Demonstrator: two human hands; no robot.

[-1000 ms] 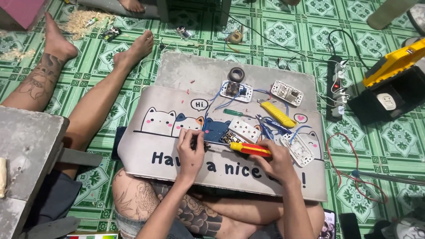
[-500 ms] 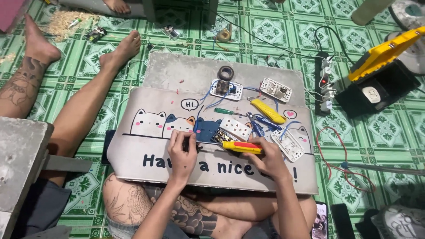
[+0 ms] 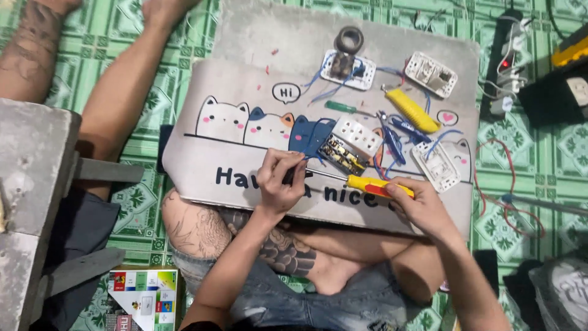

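My right hand (image 3: pixel 419 205) grips the light, stiff screwdriver (image 3: pixel 367 182) by its handle; left hand (image 3: pixel 280 181) pinches its shaft.

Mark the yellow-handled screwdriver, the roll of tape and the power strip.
yellow-handled screwdriver (image 3: pixel 370 183), head view, on the yellow handle.
roll of tape (image 3: pixel 350 39), head view, on its ring.
power strip (image 3: pixel 506 58), head view, on its white body.

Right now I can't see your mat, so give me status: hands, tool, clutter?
Left hand pinching screwdriver shaft. Right hand gripping yellow screwdriver handle. White socket module just beyond. Blue wires beside it.
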